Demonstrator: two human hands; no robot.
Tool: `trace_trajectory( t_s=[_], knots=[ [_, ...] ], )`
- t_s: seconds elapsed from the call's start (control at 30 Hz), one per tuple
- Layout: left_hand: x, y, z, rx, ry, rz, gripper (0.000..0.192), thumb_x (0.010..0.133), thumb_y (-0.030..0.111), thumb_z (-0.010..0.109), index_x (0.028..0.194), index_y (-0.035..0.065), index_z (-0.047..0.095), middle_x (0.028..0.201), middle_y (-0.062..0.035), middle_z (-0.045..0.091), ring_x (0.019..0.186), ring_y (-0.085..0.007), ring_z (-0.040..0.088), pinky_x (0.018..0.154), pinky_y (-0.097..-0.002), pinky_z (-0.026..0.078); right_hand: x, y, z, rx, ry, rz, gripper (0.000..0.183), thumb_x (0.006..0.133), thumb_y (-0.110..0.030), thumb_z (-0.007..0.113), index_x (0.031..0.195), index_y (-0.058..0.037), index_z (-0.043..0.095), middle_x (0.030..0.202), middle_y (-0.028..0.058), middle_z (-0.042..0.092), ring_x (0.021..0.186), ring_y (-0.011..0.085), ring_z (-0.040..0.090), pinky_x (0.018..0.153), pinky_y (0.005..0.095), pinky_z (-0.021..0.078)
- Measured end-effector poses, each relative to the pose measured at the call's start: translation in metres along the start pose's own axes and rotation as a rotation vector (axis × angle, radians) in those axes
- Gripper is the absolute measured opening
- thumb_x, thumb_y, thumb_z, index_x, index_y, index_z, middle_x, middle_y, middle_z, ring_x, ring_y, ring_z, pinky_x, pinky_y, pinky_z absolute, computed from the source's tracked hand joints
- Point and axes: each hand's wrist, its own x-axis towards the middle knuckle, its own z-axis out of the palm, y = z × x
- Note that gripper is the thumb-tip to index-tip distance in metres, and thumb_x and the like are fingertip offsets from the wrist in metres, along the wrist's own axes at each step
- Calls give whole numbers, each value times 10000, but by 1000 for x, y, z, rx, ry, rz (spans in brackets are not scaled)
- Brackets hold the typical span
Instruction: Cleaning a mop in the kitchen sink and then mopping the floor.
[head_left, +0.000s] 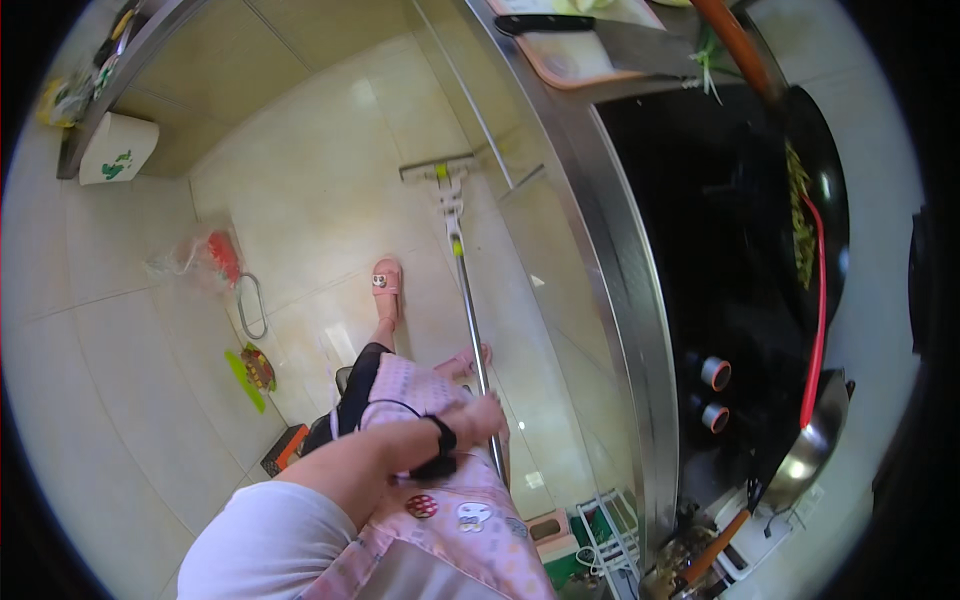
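Observation:
My left hand (484, 420), with a black band on its wrist, is closed around the metal pole (469, 315) of a floor mop. The pole slants up the picture to a flat, wide mop head (437, 166) with a white joint and lime-green parts. That head rests on the tiled floor beside the cabinet base. A narrow strip of skin shows right of the pole below my left hand; it may be my right hand, mostly hidden. A pink patterned apron (450, 517) covers my front, and a pink slipper (387, 277) is on the floor.
Right of me runs a steel counter edge (622, 300) with a black cooktop (675, 225). A wok (829, 172) holds green food and a red-handled utensil (817, 300). A cleaver (637, 49) lies across a cutting board (551, 64). Low down stands a white wire rack (607, 517).

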Motion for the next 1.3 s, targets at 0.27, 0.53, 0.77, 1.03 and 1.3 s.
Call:
trace_trajectory(
  t_s=[0.27, 0.53, 0.77, 1.03, 1.3],
  knots=[
    [-11, 55, -1, -96, 102, 166, 96, 647, 190, 525, 655, 134, 602, 709, -31, 576, 723, -187, 539, 690, -329, 366, -48, 70, -25, 0, -106, 31, 345, 826, -314, 418, 718, -2, 518, 605, 39, 504, 586, 123, 473, 554, 255, 383],
    [-3, -145, 18, 167, 418, -397, 107, 603, 143, 568, 692, 89, 596, 828, -77, 549, 959, -243, 450, 840, -317, 350, 136, -75, 54, 128, -122, -436, 462, 813, -399, 415, 835, 42, 552, 700, 127, 567, 673, 190, 541, 604, 305, 412],
    [-5, -121, 50, 116, 253, -377, 80, 611, 148, 551, 661, 116, 605, 806, -58, 564, 864, -214, 489, 827, -295, 354, 116, -52, 69, 141, -156, -154, 400, 819, -356, 414, 710, 14, 522, 565, 90, 504, 548, 175, 492, 520, 300, 384],
    [19, 221, 112, -293, 105, 125, 83, 614, 123, 543, 627, 95, 620, 668, -72, 603, 672, -211, 591, 588, -335, 461, -97, 156, -36, -238, -26, 160, 323, 813, -319, 427, 794, -8, 513, 655, 68, 532, 604, 172, 504, 544, 309, 384],
    [22, 146, 71, -226, 229, 86, 94, 583, 183, 594, 569, 89, 592, 606, -58, 583, 612, -225, 579, 584, -338, 446, -39, 175, -59, -254, -79, 134, 390, 786, -319, 466, 992, 8, 519, 817, 175, 579, 731, 290, 538, 669, 410, 388]
  ],
)
